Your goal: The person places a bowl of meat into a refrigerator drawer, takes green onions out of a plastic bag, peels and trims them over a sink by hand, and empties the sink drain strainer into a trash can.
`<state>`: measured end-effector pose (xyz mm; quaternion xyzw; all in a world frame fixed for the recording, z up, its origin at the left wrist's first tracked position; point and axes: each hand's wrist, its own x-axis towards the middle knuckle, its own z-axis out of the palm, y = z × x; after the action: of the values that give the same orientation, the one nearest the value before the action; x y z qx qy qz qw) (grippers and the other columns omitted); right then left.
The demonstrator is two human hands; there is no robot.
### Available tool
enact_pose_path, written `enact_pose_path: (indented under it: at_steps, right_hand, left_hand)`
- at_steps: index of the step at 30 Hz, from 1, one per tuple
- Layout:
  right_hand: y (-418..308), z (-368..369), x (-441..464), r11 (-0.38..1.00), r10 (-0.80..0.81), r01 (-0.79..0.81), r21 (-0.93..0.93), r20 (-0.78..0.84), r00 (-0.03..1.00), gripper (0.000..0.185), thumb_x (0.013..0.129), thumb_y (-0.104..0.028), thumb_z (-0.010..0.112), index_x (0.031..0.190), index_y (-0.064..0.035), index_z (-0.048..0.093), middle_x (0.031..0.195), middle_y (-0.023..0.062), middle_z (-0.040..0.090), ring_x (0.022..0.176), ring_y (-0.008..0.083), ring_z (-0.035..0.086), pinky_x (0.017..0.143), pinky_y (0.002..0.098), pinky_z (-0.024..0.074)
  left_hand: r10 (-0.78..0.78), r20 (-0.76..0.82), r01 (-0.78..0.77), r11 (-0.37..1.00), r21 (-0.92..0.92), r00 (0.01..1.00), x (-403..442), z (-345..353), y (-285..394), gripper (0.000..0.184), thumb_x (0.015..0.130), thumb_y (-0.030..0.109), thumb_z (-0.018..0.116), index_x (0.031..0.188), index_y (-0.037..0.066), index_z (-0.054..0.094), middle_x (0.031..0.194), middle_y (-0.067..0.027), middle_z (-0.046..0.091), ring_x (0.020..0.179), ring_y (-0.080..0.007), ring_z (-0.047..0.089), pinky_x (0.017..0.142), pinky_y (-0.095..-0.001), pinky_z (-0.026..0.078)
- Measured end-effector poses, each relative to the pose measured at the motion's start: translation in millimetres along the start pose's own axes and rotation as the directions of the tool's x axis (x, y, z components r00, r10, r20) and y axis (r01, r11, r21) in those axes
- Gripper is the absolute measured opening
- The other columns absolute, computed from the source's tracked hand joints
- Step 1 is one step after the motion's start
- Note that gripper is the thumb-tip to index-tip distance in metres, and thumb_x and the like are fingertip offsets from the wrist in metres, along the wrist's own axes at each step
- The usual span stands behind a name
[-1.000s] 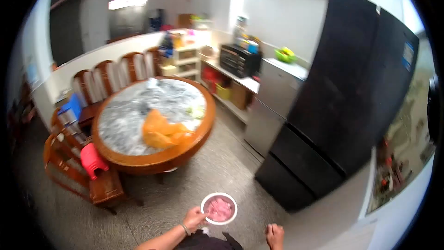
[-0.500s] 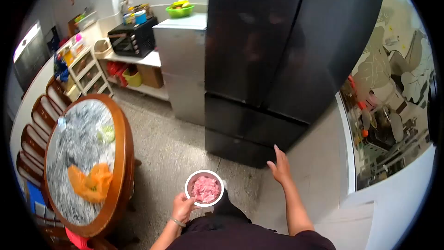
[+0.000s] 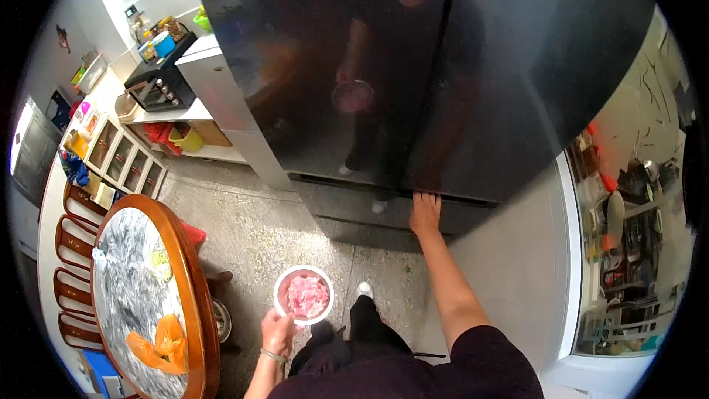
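Observation:
My left hand (image 3: 278, 333) pinches the rim of a white bowl (image 3: 330, 306) and keeps it level over the floor. Pink raw meat (image 3: 307, 296) in pieces lies inside the bowl. In front of me stands a tall dark refrigerator (image 3: 509, 103) with its doors and drawers closed. My right hand (image 3: 425, 214) has its fingers hooked at the groove between the right upper door and the drawer below. The fingertips are partly hidden in that groove.
To the left is an oval table (image 3: 133, 288) with an orange plastic bag (image 3: 162, 347) on it and wooden chairs (image 3: 74, 284) behind. A grey cabinet (image 3: 225, 96) and a black oven (image 3: 162, 89) stand further back. A glass panel (image 3: 628, 273) is at right.
My right hand has reached forward from the air to the refrigerator's groove. I am closer to the refrigerator, and the view has turned. My left hand still holds the bowl of meat.

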<state>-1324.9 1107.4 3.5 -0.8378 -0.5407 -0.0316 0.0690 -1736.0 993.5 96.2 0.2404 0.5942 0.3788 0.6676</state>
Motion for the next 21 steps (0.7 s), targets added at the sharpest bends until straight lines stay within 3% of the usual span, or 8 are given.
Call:
enact_pose_path:
  at_steps: [1,3,4,8,11,14,15,21]
  right_hand:
    - [4,2,-1,0.998,-0.05,0.046,-0.047,-0.092,0.994,0.054,0.065,-0.016,0.073,0.113,-0.0036,0.051,0.117,0.015,0.047,0.112,0.0314,0.041,0.103,0.0402,0.0249]
    - [2,-5,-1,1.0,-0.002,0.002,-0.004,-0.027,1.0,0.053,0.064,-0.014,0.073,0.112,-0.0043,0.051,0.116,0.0145,0.047,0.112,0.0307,0.041,0.102,0.0397,0.0261]
    - [-1,-7,0,0.998,0.031,-0.032,0.048,0.024,0.999,0.052,0.064,-0.012,0.072,0.111,-0.005,0.052,0.115,0.014,0.048,0.112,0.0299,0.041,0.101,0.0391,0.0272]
    - [-10,-24,-22,0.986,0.021,-0.004,0.165,-0.097,0.995,0.033,0.062,0.003,0.062,0.094,-0.0038,0.055,0.096,0.0128,0.049,0.095,0.0297,0.046,0.084,0.0391,0.0346]
    - [-16,-38,-64,0.983,0.015,0.016,0.183,-0.165,0.986,0.025,0.061,0.005,0.059,0.084,-0.0052,0.056,0.085,0.0108,0.048,0.088,0.0282,0.047,0.077,0.0381,0.0346]
    - [-22,-49,-110,0.975,0.007,0.011,0.221,-0.083,0.997,0.028,0.06,0.006,0.058,0.084,-0.0066,0.057,0.085,0.0111,0.048,0.087,0.0284,0.047,0.075,0.0377,0.0344]
    - [-22,-51,-126,0.978,-0.029,0.054,0.199,-0.123,0.992,0.016,0.064,-0.001,0.059,0.079,-0.0054,0.057,0.081,0.0108,0.05,0.083,0.0281,0.048,0.07,0.0377,0.0336]
    - [-33,-67,-208,0.951,0.049,-0.042,0.305,-0.017,0.999,0.017,0.064,0.001,0.056,0.078,-0.0077,0.061,0.078,0.0082,0.05,0.083,0.0273,0.048,0.071,0.0379,0.0347]
  left_hand:
    - [0.004,-0.001,-0.004,1.0,0.013,1.0,1,7,4,0.011,0.078,-0.001,0.054,0.089,-0.002,0.051,0.08,-0.0096,0.057,0.065,-0.0174,0.06,0.058,-0.0293,0.056]
    - [-0.009,0.034,0.008,0.999,0.038,0.999,0,23,19,0.007,0.078,-0.001,0.056,0.081,0.001,0.05,0.07,-0.0057,0.055,0.059,-0.0155,0.059,0.055,-0.0293,0.056]
    - [-0.01,0.038,0.008,0.999,0.043,0.999,1,24,22,0.007,0.078,-0.001,0.056,0.081,0.001,0.05,0.07,-0.0057,0.055,0.059,-0.0155,0.059,0.055,-0.0293,0.056]
    - [-0.012,0.124,0.004,0.998,0.06,0.992,9,15,37,0.007,0.079,-0.001,0.056,0.084,0.0,0.051,0.075,-0.009,0.059,0.061,-0.0166,0.061,0.053,-0.0287,0.056]
    - [0.055,0.164,-0.069,0.994,0.081,0.985,14,6,50,0.006,0.08,-0.001,0.054,0.085,0.002,0.051,0.079,-0.008,0.06,0.063,-0.0159,0.062,0.053,-0.0279,0.056]
    - [0.094,0.19,-0.111,0.991,0.079,0.977,29,-9,59,0.008,0.08,0.001,0.055,0.086,0.002,0.052,0.08,-0.0076,0.06,0.065,-0.0138,0.06,0.057,-0.0281,0.055]
    - [0.107,0.183,-0.12,0.991,0.064,0.977,32,-9,63,0.007,0.08,0.002,0.055,0.085,0.004,0.051,0.078,-0.0057,0.059,0.064,-0.0119,0.059,0.057,-0.0275,0.055]
    - [0.078,0.221,-0.107,0.987,0.12,0.972,57,-6,84,0.007,0.082,0.002,0.053,0.089,0.004,0.051,0.08,-0.0055,0.06,0.064,-0.0112,0.059,0.057,-0.0251,0.054]
